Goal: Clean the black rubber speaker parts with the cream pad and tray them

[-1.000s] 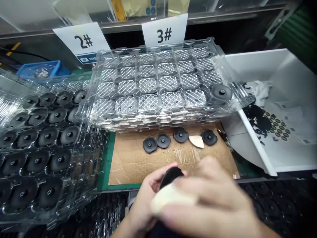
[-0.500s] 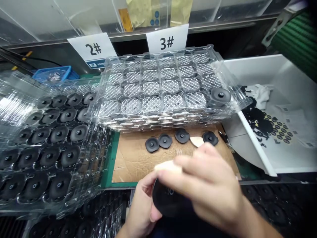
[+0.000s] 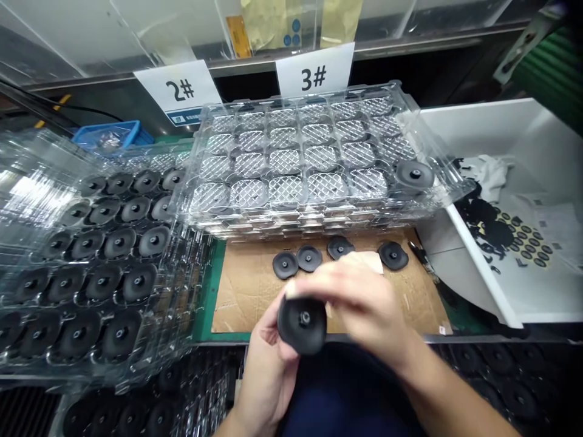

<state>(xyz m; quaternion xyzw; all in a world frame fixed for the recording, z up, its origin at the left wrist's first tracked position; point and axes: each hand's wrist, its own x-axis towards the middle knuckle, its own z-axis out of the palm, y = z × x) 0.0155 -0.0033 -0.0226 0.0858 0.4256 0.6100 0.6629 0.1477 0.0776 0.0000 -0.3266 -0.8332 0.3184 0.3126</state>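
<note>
A black disc (image 3: 303, 325) with a small central stem facing me is held at its left and lower edge by my left hand (image 3: 268, 358), fingers closed on it. My right hand (image 3: 364, 303), slightly blurred, reaches over from the right, with its fingers closed at the disc's upper rim. A small pale patch shows at those fingertips; I cannot tell whether it is a fingertip or a pad. Behind the right hand, a cream pad (image 3: 374, 261) is partly hidden. Several similar discs, among them a black disc (image 3: 393, 255) at the right, lie on the cardboard sheet (image 3: 246, 291).
A stack of clear blister trays (image 3: 285, 161) stands behind the cardboard, one loose disc in its right corner. At left, clear trays (image 3: 175, 291) hold rows of black discs. A white bin (image 3: 487, 267) with scraps stands right. A pen (image 3: 421, 255) lies beside it.
The disc has been turned over: its smooth marked face showed before, its stem side shows now. The cream pad that was at my right fingers no longer shows plainly there.
</note>
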